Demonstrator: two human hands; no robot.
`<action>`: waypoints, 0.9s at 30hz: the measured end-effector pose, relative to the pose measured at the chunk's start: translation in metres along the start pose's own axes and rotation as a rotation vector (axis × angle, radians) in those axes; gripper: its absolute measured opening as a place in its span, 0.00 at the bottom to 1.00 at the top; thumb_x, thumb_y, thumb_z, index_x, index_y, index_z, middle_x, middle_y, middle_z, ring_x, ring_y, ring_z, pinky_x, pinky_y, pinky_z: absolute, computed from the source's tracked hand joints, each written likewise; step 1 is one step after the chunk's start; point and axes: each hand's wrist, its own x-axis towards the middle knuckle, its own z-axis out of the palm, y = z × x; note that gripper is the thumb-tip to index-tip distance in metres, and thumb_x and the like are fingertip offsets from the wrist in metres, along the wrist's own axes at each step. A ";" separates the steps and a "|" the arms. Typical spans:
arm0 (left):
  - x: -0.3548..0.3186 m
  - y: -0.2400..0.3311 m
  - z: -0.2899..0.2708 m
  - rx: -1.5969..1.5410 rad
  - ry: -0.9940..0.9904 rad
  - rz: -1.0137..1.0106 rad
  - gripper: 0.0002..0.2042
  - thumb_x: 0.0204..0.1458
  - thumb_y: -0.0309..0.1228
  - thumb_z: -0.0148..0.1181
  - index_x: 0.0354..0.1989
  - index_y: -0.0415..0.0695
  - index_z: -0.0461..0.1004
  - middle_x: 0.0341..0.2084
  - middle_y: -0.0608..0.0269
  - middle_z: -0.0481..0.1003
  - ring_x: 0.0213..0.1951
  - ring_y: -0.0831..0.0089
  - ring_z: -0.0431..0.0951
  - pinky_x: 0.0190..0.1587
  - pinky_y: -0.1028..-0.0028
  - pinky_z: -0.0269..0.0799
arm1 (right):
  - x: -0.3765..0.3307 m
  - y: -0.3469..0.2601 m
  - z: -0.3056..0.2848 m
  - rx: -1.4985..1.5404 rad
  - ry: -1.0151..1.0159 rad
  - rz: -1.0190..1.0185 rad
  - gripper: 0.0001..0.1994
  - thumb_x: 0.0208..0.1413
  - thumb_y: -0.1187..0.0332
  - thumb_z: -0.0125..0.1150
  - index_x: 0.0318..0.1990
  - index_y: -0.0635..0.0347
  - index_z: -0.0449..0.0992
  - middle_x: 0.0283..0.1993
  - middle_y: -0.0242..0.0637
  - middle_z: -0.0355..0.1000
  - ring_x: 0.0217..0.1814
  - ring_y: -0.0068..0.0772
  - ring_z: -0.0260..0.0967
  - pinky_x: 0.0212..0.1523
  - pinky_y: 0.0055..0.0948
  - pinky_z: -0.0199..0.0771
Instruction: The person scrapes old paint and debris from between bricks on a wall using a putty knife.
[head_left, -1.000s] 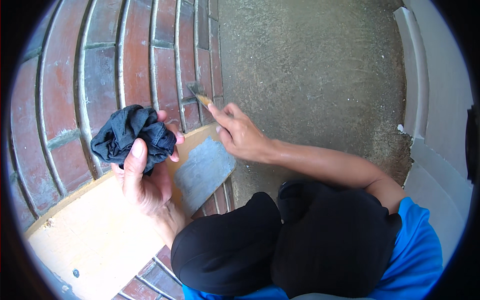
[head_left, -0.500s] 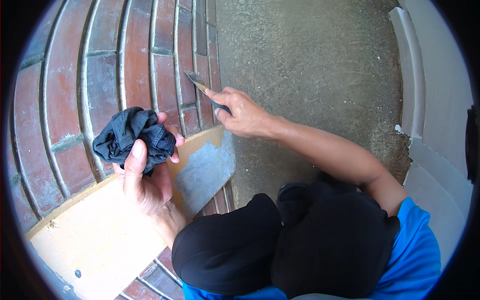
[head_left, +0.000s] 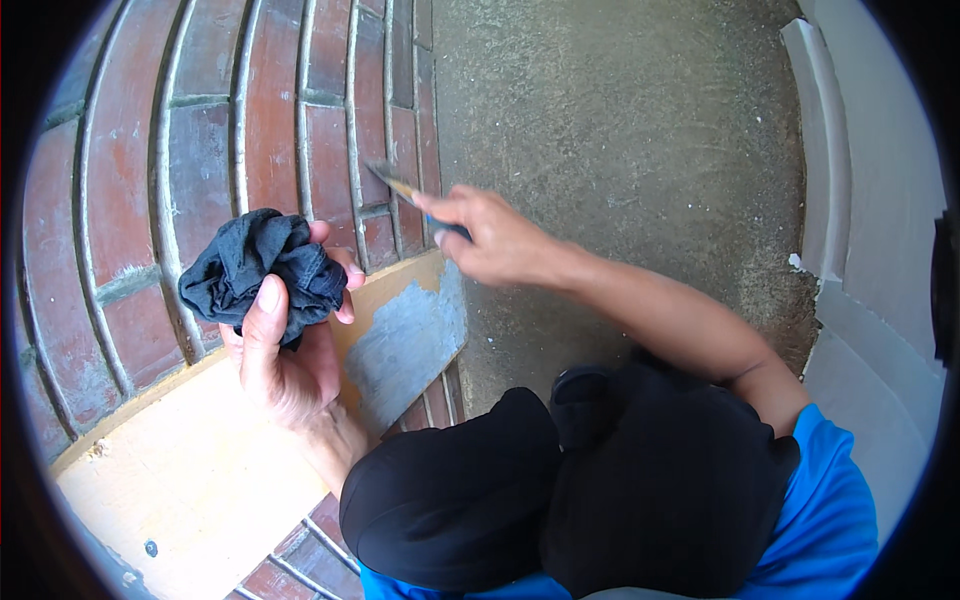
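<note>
A crumpled black cloth (head_left: 255, 270) is gripped in my left hand (head_left: 290, 370), thumb on top and fingertips showing along its right side. My right hand (head_left: 495, 240) is wrapped around the dark handle of a putty knife (head_left: 398, 187). The knife's narrow blade points up and left, its tip at the brick wall (head_left: 270, 120) near a joint between bricks; whether it touches cannot be made out. Red and dark grey bricks with pale, raised-looking joints make up this wall.
A cream ledge (head_left: 190, 460) with a grey patch (head_left: 405, 335) runs under my left hand, with more brick below it. Rough grey concrete (head_left: 620, 120) spans the middle right. A white board or panel (head_left: 870, 170) borders the far right. My dark-clothed knees (head_left: 450, 480) are close below.
My right hand and the putty knife have shifted slightly down and right, the blade tip lower on the bricks. The left hand keeps its hold on the cloth.
</note>
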 end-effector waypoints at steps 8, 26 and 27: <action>-0.001 0.001 -0.003 -0.008 0.016 0.016 0.23 0.53 0.31 0.58 0.53 0.29 0.64 0.42 0.38 0.75 0.33 0.53 0.79 0.26 0.71 0.73 | -0.009 -0.004 0.020 -0.005 0.079 -0.047 0.26 0.51 0.75 0.50 0.62 0.67 0.65 0.35 0.50 0.65 0.38 0.47 0.66 0.43 0.40 0.67; -0.007 0.002 -0.011 -0.097 -0.131 0.125 0.25 0.56 0.40 0.54 0.54 0.29 0.63 0.48 0.43 0.71 0.38 0.57 0.74 0.31 0.72 0.72 | 0.018 -0.043 0.025 -0.008 0.205 -0.119 0.24 0.53 0.77 0.49 0.60 0.72 0.64 0.40 0.57 0.64 0.38 0.53 0.68 0.43 0.42 0.70; -0.007 0.003 -0.010 -0.114 -0.131 0.117 0.26 0.57 0.40 0.54 0.54 0.29 0.63 0.48 0.43 0.71 0.38 0.57 0.73 0.31 0.72 0.72 | 0.030 -0.044 0.019 -0.037 0.270 -0.128 0.24 0.53 0.79 0.49 0.60 0.70 0.65 0.39 0.52 0.64 0.38 0.48 0.67 0.41 0.40 0.69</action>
